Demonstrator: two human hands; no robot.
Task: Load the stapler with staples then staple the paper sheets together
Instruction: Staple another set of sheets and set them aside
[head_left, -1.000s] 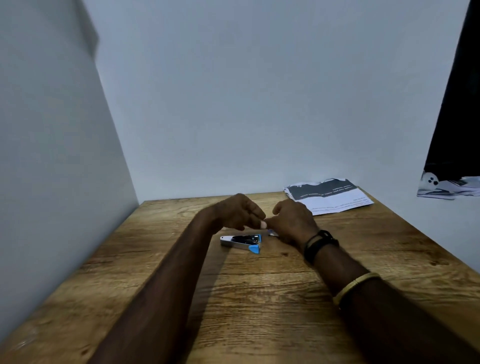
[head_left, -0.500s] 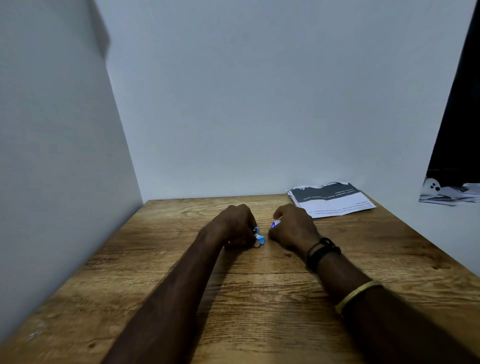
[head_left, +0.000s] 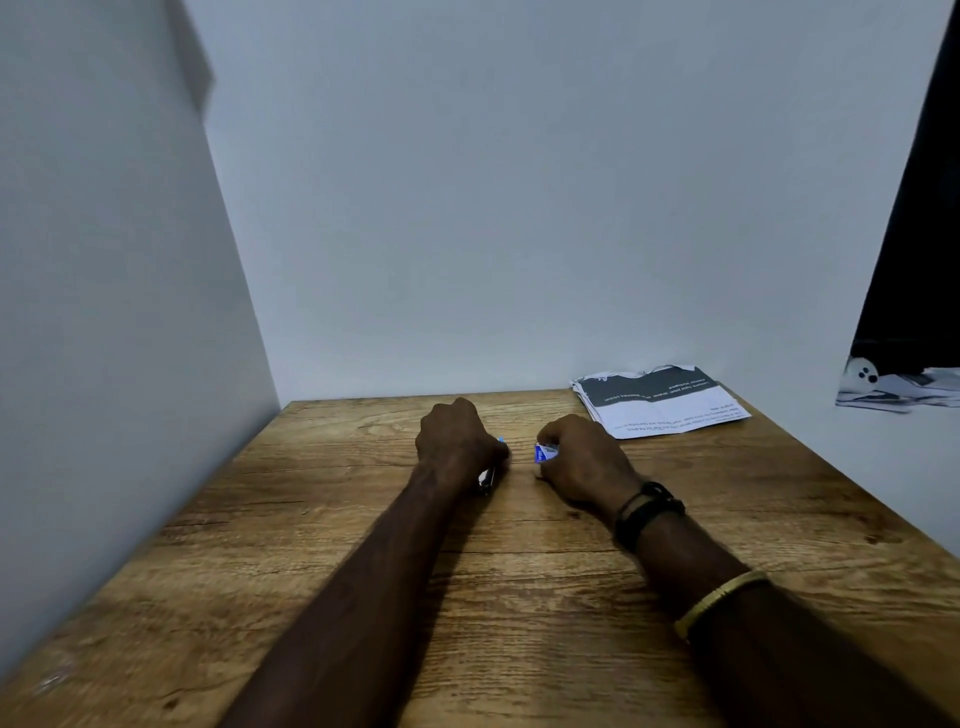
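While both hands are resting knuckles-up on the wooden table, the left hand is clamping curled fingers round the stapler, mostly hidden, and the right hand is pinching a small blue-and-white box. A strip of wood is showing between them. The paper sheets are lying at 1 o'clock, near the back wall and right edge, well apart from both hands.
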